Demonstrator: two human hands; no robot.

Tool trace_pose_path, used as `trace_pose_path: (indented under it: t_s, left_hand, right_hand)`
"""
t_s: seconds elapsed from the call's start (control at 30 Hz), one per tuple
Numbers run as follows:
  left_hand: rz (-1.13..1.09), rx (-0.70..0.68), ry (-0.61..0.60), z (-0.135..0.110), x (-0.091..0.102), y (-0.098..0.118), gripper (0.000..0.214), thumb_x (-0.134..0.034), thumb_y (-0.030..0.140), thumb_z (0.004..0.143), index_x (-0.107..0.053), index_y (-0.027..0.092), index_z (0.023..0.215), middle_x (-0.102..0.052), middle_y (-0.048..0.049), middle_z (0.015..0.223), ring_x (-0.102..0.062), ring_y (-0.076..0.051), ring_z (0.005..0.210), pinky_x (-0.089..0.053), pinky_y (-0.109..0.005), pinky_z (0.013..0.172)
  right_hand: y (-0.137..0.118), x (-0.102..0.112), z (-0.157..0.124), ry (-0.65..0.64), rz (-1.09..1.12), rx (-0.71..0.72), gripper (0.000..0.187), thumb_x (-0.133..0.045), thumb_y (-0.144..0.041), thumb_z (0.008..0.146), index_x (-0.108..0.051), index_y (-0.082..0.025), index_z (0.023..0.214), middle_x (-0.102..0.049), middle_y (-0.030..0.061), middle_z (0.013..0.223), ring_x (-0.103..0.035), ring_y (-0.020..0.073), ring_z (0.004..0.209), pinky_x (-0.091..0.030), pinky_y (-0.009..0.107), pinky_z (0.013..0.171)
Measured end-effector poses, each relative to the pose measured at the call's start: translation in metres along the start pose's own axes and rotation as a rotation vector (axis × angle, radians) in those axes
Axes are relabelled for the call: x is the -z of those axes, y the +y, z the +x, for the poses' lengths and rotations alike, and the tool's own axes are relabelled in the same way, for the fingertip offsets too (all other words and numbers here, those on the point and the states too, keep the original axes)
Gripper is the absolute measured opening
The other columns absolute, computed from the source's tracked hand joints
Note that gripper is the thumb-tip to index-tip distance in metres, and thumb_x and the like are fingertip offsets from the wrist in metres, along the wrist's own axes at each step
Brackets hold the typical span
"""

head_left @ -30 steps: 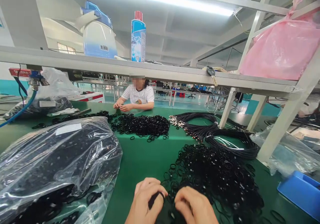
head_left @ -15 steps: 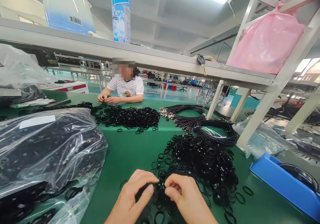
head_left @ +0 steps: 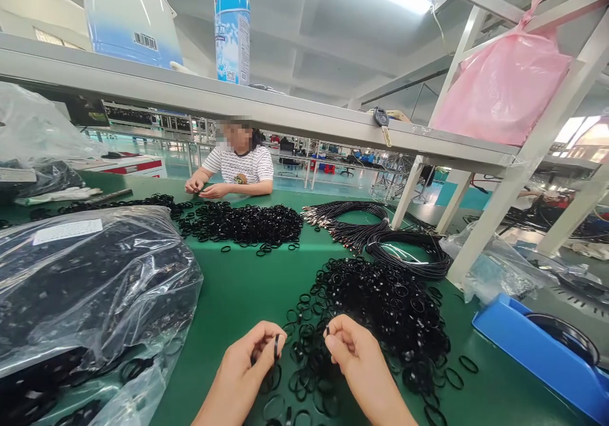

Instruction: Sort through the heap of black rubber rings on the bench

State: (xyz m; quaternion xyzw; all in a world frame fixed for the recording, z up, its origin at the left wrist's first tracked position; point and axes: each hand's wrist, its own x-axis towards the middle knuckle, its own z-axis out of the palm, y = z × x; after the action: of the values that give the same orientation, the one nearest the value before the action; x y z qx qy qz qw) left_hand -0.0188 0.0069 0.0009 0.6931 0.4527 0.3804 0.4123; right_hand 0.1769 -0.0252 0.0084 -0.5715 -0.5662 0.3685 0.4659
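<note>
A person's left hand and right hand are each pinching a black rubber ring at the near edge of a ring pile on the green table, while a co-worker is sorting another heap opposite.

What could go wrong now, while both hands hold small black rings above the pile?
1. The left hand and right hand each pinch a thin black ring only at the fingertips; it may slip into the ring pile and be lost.
2. Loose rings lie near the blue tray; a sleeve might sweep them away.
</note>
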Motion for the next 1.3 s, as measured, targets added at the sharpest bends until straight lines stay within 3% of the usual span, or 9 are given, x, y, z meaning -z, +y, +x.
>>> trace_pose_path:
  t_s: [0.2,0.33,0.5,0.6,0.67,0.77,0.9,1.17,1.3]
  left_hand:
    - [0.066,-0.120,-0.144,-0.006,-0.010,0.010,0.021,-0.057,0.038,0.084,-0.067,0.027,0.099,-0.067,-0.0008,0.087,-0.056,-0.017,0.073,-0.041,-0.022,0.062]
    - [0.123,-0.091,-0.143,-0.007,-0.014,0.013,0.019,-0.051,0.031,0.088,-0.070,0.026,0.088,-0.068,0.0001,0.080,-0.058,-0.017,0.071,-0.042,-0.024,0.065]
    - [0.134,-0.085,-0.085,-0.003,-0.005,0.012,0.023,-0.046,0.030,0.089,-0.068,0.026,0.086,-0.068,-0.0008,0.085,-0.061,-0.020,0.081,-0.045,-0.027,0.075]
    - [0.124,-0.110,-0.064,-0.003,0.001,0.011,0.024,-0.045,0.025,0.089,-0.068,0.027,0.090,-0.066,-0.0021,0.103,-0.057,-0.022,0.103,-0.042,-0.032,0.092]
    - [0.120,-0.122,-0.059,-0.004,0.004,0.010,0.026,-0.043,0.020,0.088,-0.067,0.027,0.092,-0.062,-0.0023,0.113,-0.052,-0.022,0.112,-0.038,-0.034,0.099]
    - [0.113,-0.122,-0.036,-0.004,0.005,0.006,0.026,-0.040,0.018,0.087,-0.064,0.027,0.091,-0.061,-0.0024,0.114,-0.052,-0.021,0.113,-0.039,-0.035,0.098]
    - [0.127,-0.125,-0.009,-0.005,0.007,0.007,0.021,-0.042,0.023,0.089,-0.062,0.026,0.088,-0.062,-0.0021,0.108,-0.055,-0.021,0.106,-0.043,-0.033,0.092]
    - [0.135,-0.122,-0.177,-0.010,-0.004,0.018,0.019,-0.052,0.035,0.088,-0.064,0.030,0.102,-0.066,0.0016,0.092,-0.059,-0.017,0.083,-0.046,-0.026,0.074]
    - [0.168,-0.087,-0.053,-0.005,-0.005,0.009,0.018,-0.050,0.033,0.089,-0.066,0.026,0.089,-0.066,0.0019,0.084,-0.060,-0.017,0.078,-0.044,-0.025,0.072]
  right_hand:
    - [0.002,-0.014,0.001,-0.147,0.285,-0.047,0.020,-0.058,-0.037,0.077,-0.054,-0.018,0.078,-0.053,-0.0026,0.062,-0.050,0.0109,0.051,-0.036,0.020,0.048]
    - [0.002,-0.018,0.000,-0.120,0.237,-0.020,0.018,-0.056,-0.035,0.080,-0.055,-0.017,0.079,-0.053,-0.0021,0.062,-0.051,0.0122,0.054,-0.036,0.021,0.049]
    - [-0.002,-0.002,-0.004,0.082,-0.330,0.073,0.019,-0.046,-0.029,0.089,-0.059,-0.022,0.077,-0.059,0.0009,0.066,-0.054,0.0186,0.063,-0.038,0.030,0.059]
    - [-0.007,0.002,-0.010,0.176,-0.765,0.246,0.019,-0.053,-0.028,0.087,-0.066,-0.022,0.076,-0.065,0.0085,0.103,-0.055,0.0290,0.091,-0.038,0.039,0.074]
    - [-0.008,-0.009,-0.015,0.097,-0.847,0.372,0.014,-0.056,-0.019,0.084,-0.069,-0.025,0.083,-0.062,0.0056,0.114,-0.053,0.0288,0.098,-0.038,0.038,0.077]
    - [-0.004,-0.035,-0.022,-0.141,-0.760,0.473,0.026,-0.060,-0.013,0.077,-0.067,-0.033,0.092,-0.065,-0.0018,0.098,-0.056,0.0204,0.087,-0.039,0.031,0.072]
    - [-0.001,-0.048,-0.021,-0.230,-0.676,0.430,0.017,-0.063,-0.012,0.073,-0.068,-0.028,0.074,-0.067,-0.0026,0.082,-0.056,0.0183,0.079,-0.039,0.028,0.067]
    - [-0.008,-0.016,-0.010,-0.071,-0.191,0.035,0.027,-0.047,-0.007,0.075,-0.068,-0.022,0.081,-0.065,-0.0021,0.067,-0.055,0.0144,0.058,-0.037,0.022,0.052]
    - [-0.009,-0.010,-0.012,-0.020,-0.335,0.160,0.032,-0.042,-0.003,0.076,-0.067,-0.022,0.086,-0.067,0.0016,0.078,-0.059,0.0186,0.073,-0.042,0.027,0.064]
